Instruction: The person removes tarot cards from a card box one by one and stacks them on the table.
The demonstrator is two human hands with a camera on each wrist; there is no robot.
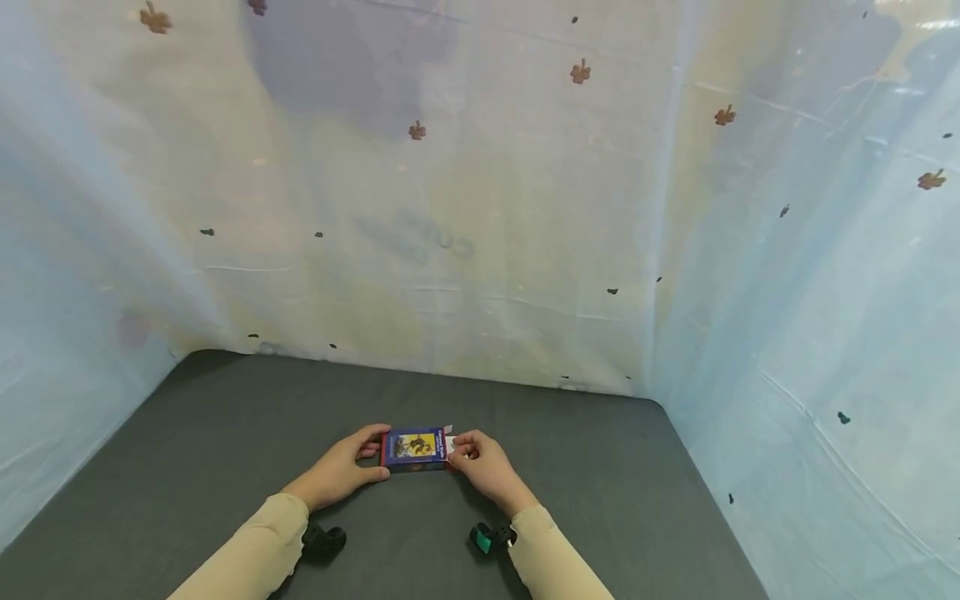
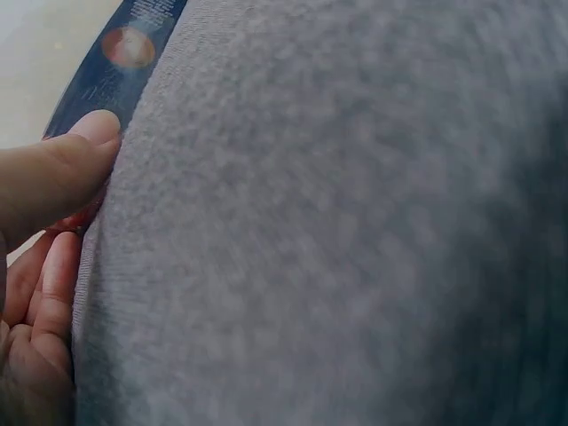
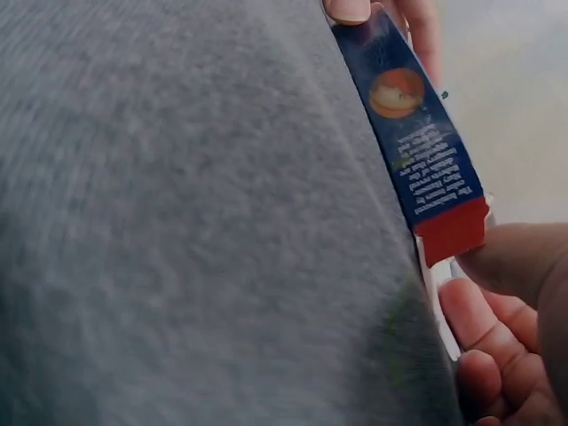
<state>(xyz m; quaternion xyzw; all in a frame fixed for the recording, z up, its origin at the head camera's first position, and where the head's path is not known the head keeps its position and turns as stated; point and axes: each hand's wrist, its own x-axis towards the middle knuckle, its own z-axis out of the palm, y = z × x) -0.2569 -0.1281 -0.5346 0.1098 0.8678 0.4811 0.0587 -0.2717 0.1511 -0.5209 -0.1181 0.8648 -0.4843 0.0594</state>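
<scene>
A small blue card box [image 1: 414, 447] with a yellow picture on its face lies flat on the grey cloth. My left hand [image 1: 347, 467] holds its left end, thumb at the near corner and fingers round the far one. In the left wrist view the thumb [image 2: 75, 164] presses the blue side. At the box's right end my right hand [image 1: 483, 468] pinches a white piece [image 1: 450, 445] that sticks out there. The right wrist view shows a red side flap [image 3: 453, 232] folded out, with my right thumb [image 3: 510, 257] at the opening. The inside of the box is hidden.
The dark grey cloth [image 1: 405, 542] covers a flat surface under both hands. Pale patterned curtains [image 1: 487, 208] enclose it at the back and on both sides. A black wrist strap [image 1: 324, 543] sits below the left sleeve, another with a green patch [image 1: 482, 540] by the right.
</scene>
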